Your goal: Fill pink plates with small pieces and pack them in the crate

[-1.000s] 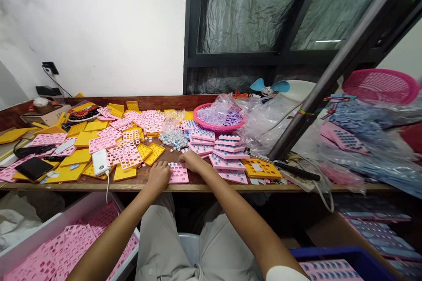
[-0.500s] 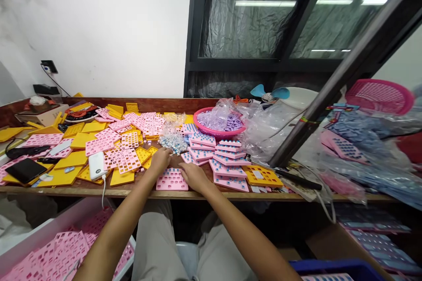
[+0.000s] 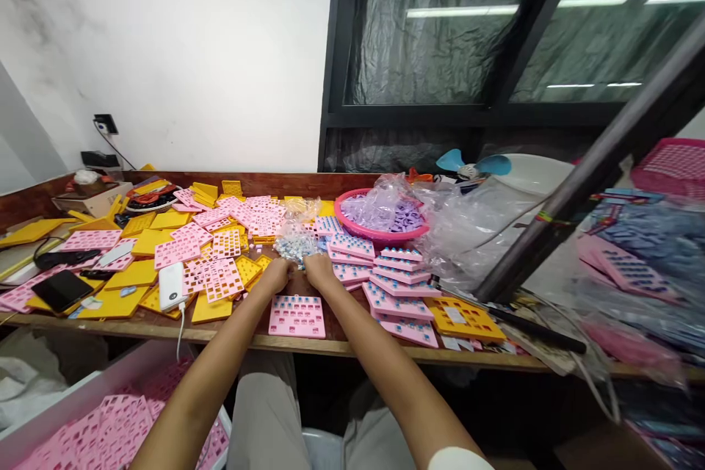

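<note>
My left hand is closed, with its fingers curled at the near left edge of a pile of small blue and white pieces. At the pile's near right edge my right hand is also closed, fingertips bent down toward the pieces. What either hand pinches is too small to make out. Between my forearms, at the table's front edge, lies a pink panel with rows of slots; blue pieces sit along its far row. Stacked pink panels with blue pieces stand right of my right hand.
A pink basket holds purple pieces behind the stack. Yellow panels, pink slotted sheets and a white power bank crowd the left. A slanted metal pole crosses the right side beside clear plastic bags.
Both hands have moved away from the pink panel to the pile of small pieces. My right hand has left the panel's far right corner. The head view has shifted left.
</note>
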Motion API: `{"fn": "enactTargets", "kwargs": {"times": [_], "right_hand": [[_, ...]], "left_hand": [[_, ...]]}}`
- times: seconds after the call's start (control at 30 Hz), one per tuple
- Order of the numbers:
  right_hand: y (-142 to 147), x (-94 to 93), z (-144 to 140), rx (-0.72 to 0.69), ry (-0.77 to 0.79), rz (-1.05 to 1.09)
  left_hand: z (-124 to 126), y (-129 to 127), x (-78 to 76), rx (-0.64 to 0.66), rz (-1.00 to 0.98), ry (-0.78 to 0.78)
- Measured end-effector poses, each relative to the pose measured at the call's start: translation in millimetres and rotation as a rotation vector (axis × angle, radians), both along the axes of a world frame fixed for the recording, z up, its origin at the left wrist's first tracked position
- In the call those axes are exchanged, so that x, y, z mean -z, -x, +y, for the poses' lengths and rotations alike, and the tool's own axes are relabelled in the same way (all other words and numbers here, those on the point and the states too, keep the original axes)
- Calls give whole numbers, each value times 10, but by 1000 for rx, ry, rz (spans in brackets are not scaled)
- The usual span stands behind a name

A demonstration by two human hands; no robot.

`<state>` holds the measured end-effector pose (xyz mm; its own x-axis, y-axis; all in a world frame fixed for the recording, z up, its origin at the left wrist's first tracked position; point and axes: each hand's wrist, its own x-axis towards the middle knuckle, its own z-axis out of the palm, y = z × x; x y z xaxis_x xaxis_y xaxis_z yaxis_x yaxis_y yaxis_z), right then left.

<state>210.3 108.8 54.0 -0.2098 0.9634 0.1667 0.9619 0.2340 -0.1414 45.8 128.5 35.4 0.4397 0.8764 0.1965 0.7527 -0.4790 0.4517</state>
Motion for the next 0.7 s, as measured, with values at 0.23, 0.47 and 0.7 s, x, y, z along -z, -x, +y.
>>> {"fn": "enactTargets", "kwargs": {"times": [0.23,0.47,0.7], "right_hand": [[-122,121,-396,-164,-77,452],[85,497,-885,-179,-226,821],[134,624,-1028,-161,-342,666]], "left_hand": [[-748,574,115,65,-352,-110],[-1266,646,333,71,-373,-132],[-1168,606,275,78,-293,-69]]}}
